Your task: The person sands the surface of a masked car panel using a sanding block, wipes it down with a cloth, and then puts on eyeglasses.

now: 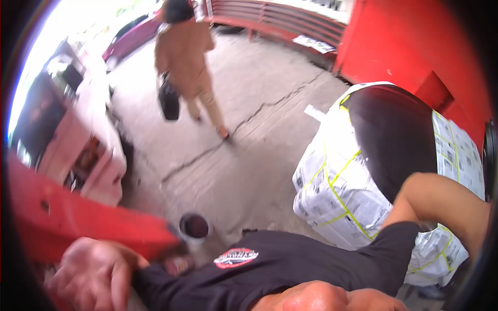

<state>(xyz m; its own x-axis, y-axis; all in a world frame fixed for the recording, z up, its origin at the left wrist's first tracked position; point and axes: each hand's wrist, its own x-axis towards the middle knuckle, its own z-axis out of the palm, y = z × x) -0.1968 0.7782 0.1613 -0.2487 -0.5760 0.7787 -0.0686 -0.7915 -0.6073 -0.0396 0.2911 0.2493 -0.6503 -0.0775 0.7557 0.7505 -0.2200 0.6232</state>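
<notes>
At the lower left is my left hand (93, 274), slightly blurred, with its fingers apart and no object visible in it. It is beside a red panel (78, 217). On the right my bent arm (446, 202) passes in front of a large bundle (332, 181) wrapped in printed paper and yellow-green straps, with a black panel (394, 135) on it. That forearm runs to the right edge, and my right hand is out of sight. My dark shirt (306, 256) with a round red and white logo fills the bottom.
Ahead, a person (187, 57) in tan clothing with a black bag (169, 98) is on the cracked concrete (259, 135). A light vehicle (98, 150) stands at the left. A round dark container (195, 226) is near my left arm. Red metal (404, 46) is at the upper right.
</notes>
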